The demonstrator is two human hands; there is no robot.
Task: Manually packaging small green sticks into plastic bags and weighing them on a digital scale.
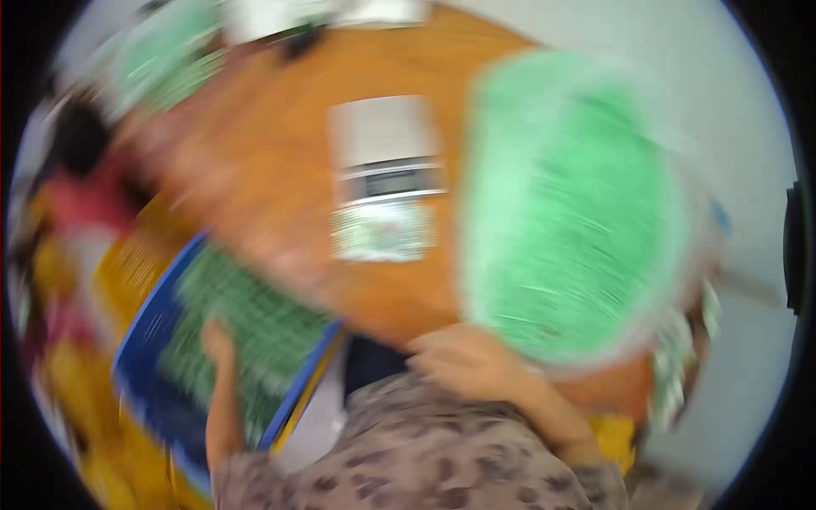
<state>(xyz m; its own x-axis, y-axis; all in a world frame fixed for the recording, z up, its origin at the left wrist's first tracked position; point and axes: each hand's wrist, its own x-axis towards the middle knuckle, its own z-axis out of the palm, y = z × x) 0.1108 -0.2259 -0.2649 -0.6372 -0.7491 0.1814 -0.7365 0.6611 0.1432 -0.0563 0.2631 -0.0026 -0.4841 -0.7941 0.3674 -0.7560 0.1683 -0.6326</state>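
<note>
The whole view is smeared by motion. My left hand (218, 338) reaches into a blue plastic bin (134, 338), over a heap of small green pieces (248, 306) too blurred to name. Whether its fingers hold any of them cannot be seen. In front of my body, my right hand (468, 363) is at the near edge of an orange-brown table (280, 153), its fingers partly curled and their contents hidden. Just beyond that hand lies a large mass of light green pieces (574, 217) within a whitish translucent border, perhaps plastic.
Mid-table sits a flat digital scale (386, 137) with a small display; a shiny printed packet (384, 231) touches its near side. Yellow crates (127, 261) stand around the blue bin. A person in pink (95, 197) is at the left. White boxes (274, 16) line the far edge.
</note>
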